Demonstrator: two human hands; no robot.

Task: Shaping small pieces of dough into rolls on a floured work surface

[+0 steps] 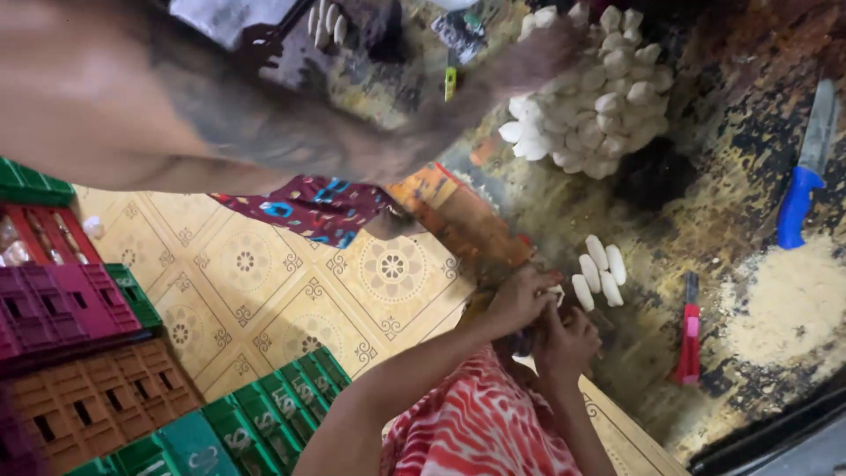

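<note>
Hands: my left hand [520, 300] and my right hand [564, 339] meet at the near edge of the worktable [705, 203], touching each other, fingers closed on something too small for me to make out.
Dough row [599, 271]: four pieces side by side on the table, just beyond my hands.
Dough heap [590, 97]: farther back on the table, well apart from the row.
Knife [806, 167]: on the table, right of the heap.
Small tool [690, 330]: on the table, right of my hands.
Crates [97, 353]: stacked on the tiled floor [264, 282], far left, below the table.
Another person's arm [220, 97]: reaches across above, its hand over the heap.
</note>
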